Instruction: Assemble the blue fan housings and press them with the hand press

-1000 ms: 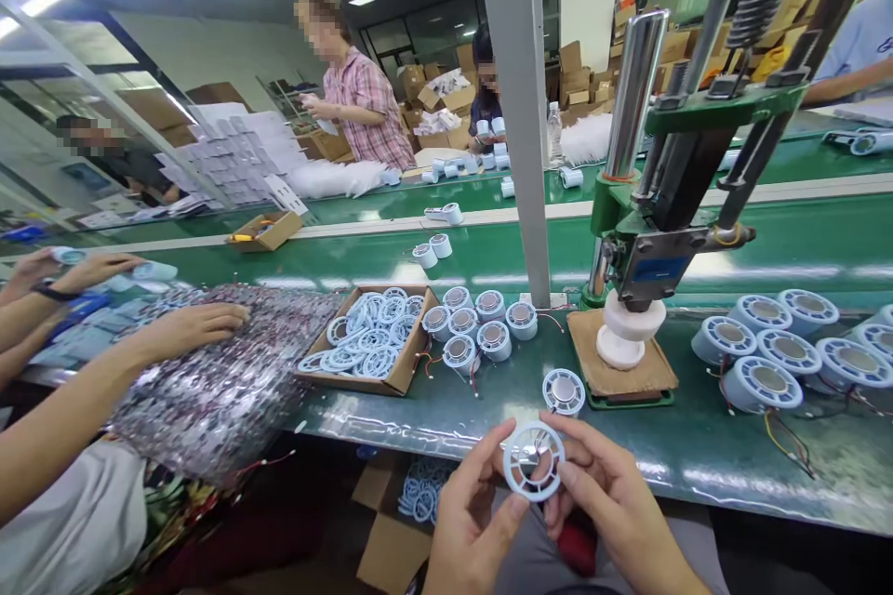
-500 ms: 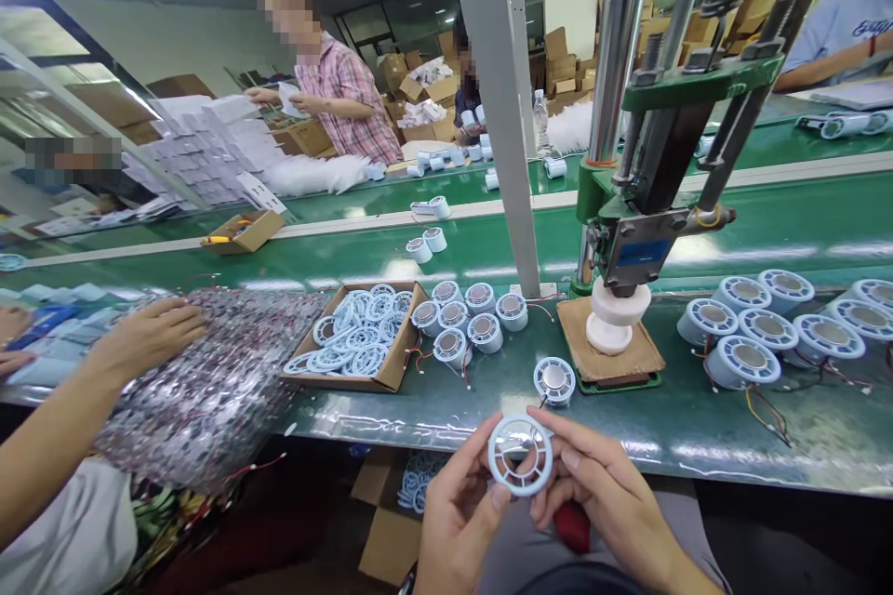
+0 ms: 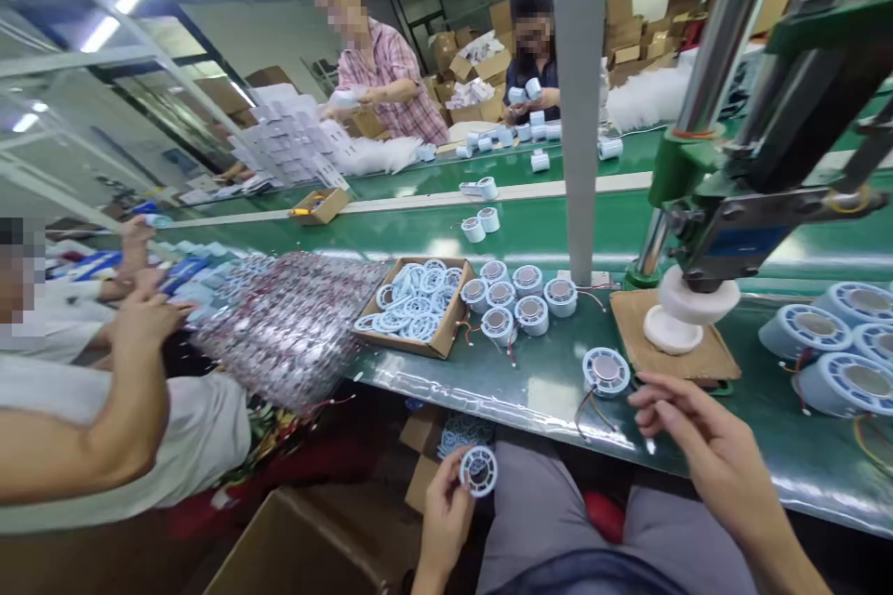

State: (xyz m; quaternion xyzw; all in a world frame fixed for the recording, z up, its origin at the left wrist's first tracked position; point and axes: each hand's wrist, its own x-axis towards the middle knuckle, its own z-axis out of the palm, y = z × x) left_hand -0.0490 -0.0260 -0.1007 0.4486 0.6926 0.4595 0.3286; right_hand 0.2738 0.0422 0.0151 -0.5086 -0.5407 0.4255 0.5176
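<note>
Item: white ring (image 3: 478,470), below desk (image 3: 502,381) edge over lap; left hand (image 3: 446,507) fingers pinching its rim. Right hand (image 3: 704,442) released, hovering nr fan unit (image 3: 606,370). Risk: light pinch slipping, ring dropping to floor; fingers snagging unit's wires (image 3: 584,409).

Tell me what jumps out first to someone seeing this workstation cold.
The green hand press towers at the right, its white round head resting on a cardboard pad. Mid-bench, a cardboard box of pale blue grille rings sits beside a cluster of round motor housings. Nearest, the left hand holds a ring low over the lap, while the right hand reaches toward a lone housing.
</note>
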